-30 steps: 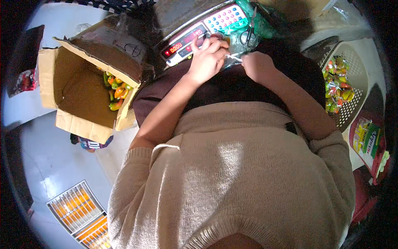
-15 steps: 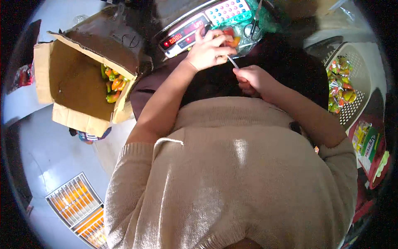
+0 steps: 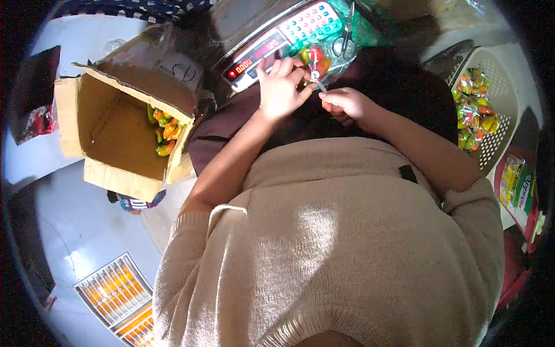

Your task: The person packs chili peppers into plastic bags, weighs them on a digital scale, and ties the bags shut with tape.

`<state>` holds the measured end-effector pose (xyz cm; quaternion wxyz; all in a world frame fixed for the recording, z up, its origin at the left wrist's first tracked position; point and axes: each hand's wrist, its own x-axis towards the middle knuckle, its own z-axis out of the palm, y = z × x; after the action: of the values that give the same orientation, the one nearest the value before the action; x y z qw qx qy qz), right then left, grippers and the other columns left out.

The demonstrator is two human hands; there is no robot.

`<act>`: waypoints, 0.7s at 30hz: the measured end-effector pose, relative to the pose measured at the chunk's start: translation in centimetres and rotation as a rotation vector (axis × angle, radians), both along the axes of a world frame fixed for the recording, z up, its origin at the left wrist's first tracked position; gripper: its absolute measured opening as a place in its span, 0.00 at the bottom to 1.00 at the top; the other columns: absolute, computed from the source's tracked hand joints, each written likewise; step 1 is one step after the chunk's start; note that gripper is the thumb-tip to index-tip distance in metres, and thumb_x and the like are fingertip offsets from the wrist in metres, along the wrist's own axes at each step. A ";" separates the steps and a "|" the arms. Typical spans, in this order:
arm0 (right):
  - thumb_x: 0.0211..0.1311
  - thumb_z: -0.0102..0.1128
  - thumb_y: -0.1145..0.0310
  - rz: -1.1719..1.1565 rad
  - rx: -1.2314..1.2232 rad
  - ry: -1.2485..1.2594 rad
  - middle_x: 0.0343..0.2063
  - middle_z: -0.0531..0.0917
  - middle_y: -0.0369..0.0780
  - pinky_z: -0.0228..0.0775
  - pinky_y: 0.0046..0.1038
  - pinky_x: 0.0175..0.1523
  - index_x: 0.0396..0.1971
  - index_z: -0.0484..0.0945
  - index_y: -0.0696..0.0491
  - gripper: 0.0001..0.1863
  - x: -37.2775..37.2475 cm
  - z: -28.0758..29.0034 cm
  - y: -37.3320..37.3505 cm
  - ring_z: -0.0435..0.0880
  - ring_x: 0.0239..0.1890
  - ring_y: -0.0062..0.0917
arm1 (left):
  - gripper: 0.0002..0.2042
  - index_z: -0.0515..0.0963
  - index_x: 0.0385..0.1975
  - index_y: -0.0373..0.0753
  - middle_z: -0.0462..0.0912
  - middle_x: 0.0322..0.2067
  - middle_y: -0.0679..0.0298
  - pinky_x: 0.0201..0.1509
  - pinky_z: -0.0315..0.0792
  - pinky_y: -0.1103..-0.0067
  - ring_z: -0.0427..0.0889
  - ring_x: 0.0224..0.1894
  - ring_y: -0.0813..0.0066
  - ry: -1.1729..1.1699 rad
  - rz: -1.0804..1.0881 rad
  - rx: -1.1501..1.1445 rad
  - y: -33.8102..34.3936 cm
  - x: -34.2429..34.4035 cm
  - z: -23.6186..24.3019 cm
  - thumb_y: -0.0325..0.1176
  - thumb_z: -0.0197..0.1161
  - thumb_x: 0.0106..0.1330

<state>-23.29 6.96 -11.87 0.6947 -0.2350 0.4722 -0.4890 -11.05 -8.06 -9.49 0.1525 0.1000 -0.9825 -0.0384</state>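
Note:
A clear plastic bag of peppers, red, orange and green, lies in front of the scale, its gathered neck toward me. My left hand is at that neck, thumb and forefinger closed about it and the other fingers bent loosely. A thin whitish strip runs from the neck to my right hand. The right fingers are curled, pinching the strip's end between thumb and forefinger. Under the bag's far side are black-handled scissors.
The digital scale, with a lit red display and keypad, stands ahead. At left, an open cardboard box holds loose peppers. A perforated beige basket with bagged peppers is at right. A glowing heater stands at lower left.
My left hand has turned and drawn back a little from over the bag, so more of the peppers and the neck show. The right hand keeps its pinch on the strip.

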 end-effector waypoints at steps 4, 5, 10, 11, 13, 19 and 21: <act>0.62 0.48 0.53 -0.023 -0.087 -0.009 0.11 0.58 0.25 0.44 0.19 0.19 0.17 0.66 0.48 0.18 0.0 -0.1 -0.2 0.55 0.13 0.12 | 0.08 0.78 0.22 0.47 0.74 0.37 0.72 0.57 0.51 0.52 0.72 0.44 0.71 0.007 0.170 -0.037 0.7 -0.9 -0.2 0.39 0.67 0.45; 0.63 0.48 0.54 -0.031 -0.099 0.034 0.11 0.59 0.26 0.45 0.19 0.19 0.18 0.67 0.48 0.18 0.1 0.0 -0.2 0.55 0.13 0.12 | 0.08 0.77 0.21 0.46 0.73 0.35 0.72 0.55 0.52 0.51 0.71 0.44 0.71 0.030 0.225 -0.019 1.0 -1.1 -0.2 0.39 0.68 0.44; 0.64 0.47 0.56 -0.055 -0.143 0.283 0.13 0.66 0.28 0.53 0.21 0.24 0.18 0.71 0.52 0.19 -1.0 -2.2 -0.5 0.61 0.16 0.14 | 0.06 0.77 0.20 0.44 0.73 0.34 0.70 0.54 0.53 0.51 0.71 0.45 0.67 0.024 0.288 0.219 0.3 -0.7 -0.4 0.34 0.65 0.41; 0.64 0.47 0.56 -0.076 -0.112 0.357 0.13 0.69 0.30 0.59 0.22 0.27 0.18 0.73 0.53 0.19 -1.7 -3.0 -0.7 0.66 0.19 0.15 | 0.06 0.77 0.20 0.43 0.74 0.32 0.68 0.50 0.61 0.58 0.74 0.40 0.65 0.018 0.249 0.181 0.1 -0.7 0.4 0.34 0.65 0.42; 0.64 0.46 0.57 -0.091 -0.167 0.469 0.14 0.74 0.37 0.63 0.28 0.28 0.19 0.74 0.56 0.20 -2.1 -3.2 -0.6 0.72 0.18 0.25 | 0.06 0.76 0.21 0.42 0.75 0.29 0.65 0.42 0.69 0.66 0.77 0.35 0.63 -0.043 0.184 0.382 -0.8 -0.3 1.1 0.33 0.64 0.43; 0.64 0.48 0.56 0.114 -0.184 0.814 0.13 0.71 0.41 0.62 0.31 0.30 0.18 0.71 0.57 0.21 -1.0 -1.4 -0.8 0.70 0.19 0.27 | 0.08 0.75 0.27 0.43 0.76 0.27 0.63 0.35 0.73 0.71 0.78 0.32 0.63 -0.328 -0.153 0.239 -3.8 -0.6 3.7 0.31 0.62 0.45; 0.64 0.47 0.55 0.111 -0.174 0.792 0.14 0.71 0.39 0.61 0.29 0.30 0.18 0.72 0.56 0.21 -0.9 -1.8 -0.9 0.70 0.20 0.24 | 0.11 0.75 0.32 0.45 0.76 0.31 0.65 0.42 0.71 0.67 0.77 0.38 0.65 -0.362 -0.177 0.190 -3.5 -1.0 3.7 0.31 0.62 0.46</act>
<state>-24.15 6.05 -13.70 0.4621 -0.4879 0.6468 -0.3606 -12.05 -11.56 -5.79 -0.0403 0.0323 -0.9908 -0.1254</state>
